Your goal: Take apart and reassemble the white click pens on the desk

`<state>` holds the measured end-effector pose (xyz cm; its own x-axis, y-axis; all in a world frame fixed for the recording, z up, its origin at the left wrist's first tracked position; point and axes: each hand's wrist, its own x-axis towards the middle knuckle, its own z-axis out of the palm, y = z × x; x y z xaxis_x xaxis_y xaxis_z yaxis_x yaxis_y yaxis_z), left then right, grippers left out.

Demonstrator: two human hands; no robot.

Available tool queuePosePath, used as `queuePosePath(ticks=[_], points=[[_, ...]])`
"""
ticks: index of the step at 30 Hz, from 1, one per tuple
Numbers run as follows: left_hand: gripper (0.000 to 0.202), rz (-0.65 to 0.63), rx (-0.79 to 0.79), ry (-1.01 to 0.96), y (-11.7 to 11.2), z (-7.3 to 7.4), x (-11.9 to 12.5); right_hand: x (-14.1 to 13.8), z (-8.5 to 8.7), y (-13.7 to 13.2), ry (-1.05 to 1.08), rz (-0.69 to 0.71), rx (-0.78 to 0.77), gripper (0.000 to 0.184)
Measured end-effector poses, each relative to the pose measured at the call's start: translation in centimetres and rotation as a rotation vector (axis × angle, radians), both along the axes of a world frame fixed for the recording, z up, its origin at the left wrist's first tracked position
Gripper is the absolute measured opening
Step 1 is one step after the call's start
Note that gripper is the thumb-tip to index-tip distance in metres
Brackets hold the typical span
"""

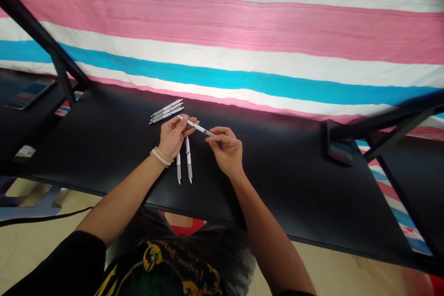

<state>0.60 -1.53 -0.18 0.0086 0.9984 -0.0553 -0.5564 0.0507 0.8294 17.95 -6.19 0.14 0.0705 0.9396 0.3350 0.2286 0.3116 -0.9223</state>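
Observation:
My left hand [172, 135], with a beaded bracelet [161, 157] on its wrist, grips one end of a white retractable pen [197, 126]. My right hand [226, 150] pinches the pen's grey tip end between thumb and forefinger. Just beyond my left hand lie three similar pens [167, 111] side by side, not touching the hand. Two more white pens [183, 162] lie below the hands, tips toward me, on the black tabletop [277, 180].
A phone [29, 93] lies on a dark surface at the far left. Black metal frame bars [391, 120] rise on both sides of the table. A pink, white and blue striped cloth [222, 46] hangs behind.

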Motion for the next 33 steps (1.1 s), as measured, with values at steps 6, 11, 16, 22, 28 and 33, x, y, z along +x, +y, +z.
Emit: queuePosePath(ticks=[6,11,16,22,28,33], points=[[0.027,-0.019,0.015,0.003,-0.3,0.1,0.3,-0.2,-0.4,-0.1,-0.170,-0.033,0.022,0.054],[0.024,-0.049,0.000,0.005,-0.3,0.2,0.3,-0.5,-0.3,-0.4,-0.527,-0.060,0.141,0.031],[0.014,0.109,-0.046,-0.088,1.1,0.2,-1.5,0.6,0.3,-0.2,-0.483,-0.198,0.217,0.029],[0.010,0.076,-0.092,-0.130,1.1,0.0,-1.6,0.4,0.4,-0.2,-0.356,-0.168,0.220,0.029],[0.020,-0.032,-0.096,-0.062,-0.1,-0.4,0.2,-0.2,0.0,-0.3,-0.476,-0.143,0.244,0.033],[0.018,0.040,-0.089,-0.068,0.3,-0.2,-0.3,0.5,0.3,-0.3,-0.449,-0.218,0.255,0.031]])
